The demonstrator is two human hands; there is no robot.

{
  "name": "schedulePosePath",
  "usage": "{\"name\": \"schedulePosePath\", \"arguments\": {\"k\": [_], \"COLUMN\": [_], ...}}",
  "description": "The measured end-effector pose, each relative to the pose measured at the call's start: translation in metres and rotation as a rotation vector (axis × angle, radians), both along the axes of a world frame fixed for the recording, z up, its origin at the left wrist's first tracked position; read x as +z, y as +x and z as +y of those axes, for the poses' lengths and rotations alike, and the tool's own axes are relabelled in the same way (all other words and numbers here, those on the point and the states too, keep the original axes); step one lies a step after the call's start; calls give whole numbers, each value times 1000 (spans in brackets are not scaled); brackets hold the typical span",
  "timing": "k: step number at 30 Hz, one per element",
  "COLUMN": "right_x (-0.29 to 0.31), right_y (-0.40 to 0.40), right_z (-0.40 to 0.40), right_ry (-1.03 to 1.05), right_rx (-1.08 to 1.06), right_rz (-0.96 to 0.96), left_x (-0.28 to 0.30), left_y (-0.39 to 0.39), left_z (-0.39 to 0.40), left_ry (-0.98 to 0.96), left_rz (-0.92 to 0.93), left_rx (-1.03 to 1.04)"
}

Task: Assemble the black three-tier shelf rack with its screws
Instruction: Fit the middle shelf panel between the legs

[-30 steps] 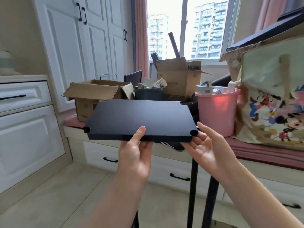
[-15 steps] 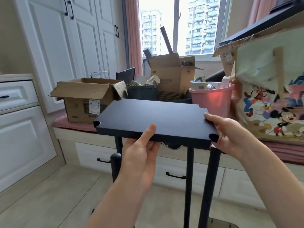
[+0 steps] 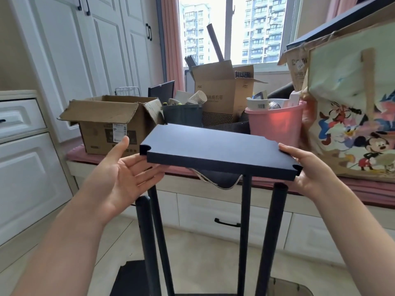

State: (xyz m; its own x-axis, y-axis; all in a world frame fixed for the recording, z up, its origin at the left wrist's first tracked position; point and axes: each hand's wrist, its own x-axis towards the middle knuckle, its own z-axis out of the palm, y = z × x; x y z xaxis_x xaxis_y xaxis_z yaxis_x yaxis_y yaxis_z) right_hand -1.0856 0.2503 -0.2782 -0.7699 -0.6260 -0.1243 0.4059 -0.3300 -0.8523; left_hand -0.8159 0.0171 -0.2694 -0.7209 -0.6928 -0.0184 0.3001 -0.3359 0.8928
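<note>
Hovering over the four poles (image 3: 275, 231), the board (image 3: 215, 150) has dropped from chest height, corner notches nearly lined up. The right hand (image 3: 307, 167) grips its near right corner; the left hand (image 3: 121, 174) has slid underneath, fingers flat and open. I'd say seating comes next.

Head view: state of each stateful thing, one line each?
black shelf board: held level over the poles, not seated
left hand: open, fingers under the board's left edge
right hand: grips the board's right end
rack poles: upright
left cardboard box: flaps open
</note>
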Motion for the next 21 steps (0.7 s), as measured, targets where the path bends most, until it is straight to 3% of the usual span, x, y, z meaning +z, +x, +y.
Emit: {"name": "schedulePosePath", "arguments": {"k": [4,15,21], "right_x": [-4,-26,-28], "right_y": [1,2,5], "right_z": [-7,-23,-25], "right_ry": [1,104,196], "right_rx": [-20,94,59], "right_rz": [18,65,84], "left_x": [-14,-52,-59], "left_y": [2,11,7], "left_z": [-14,-27,-25], "left_ry": [-236,-185,-62], "left_rz": [-215,-288,-218], "left_rx": [112,16,6]}}
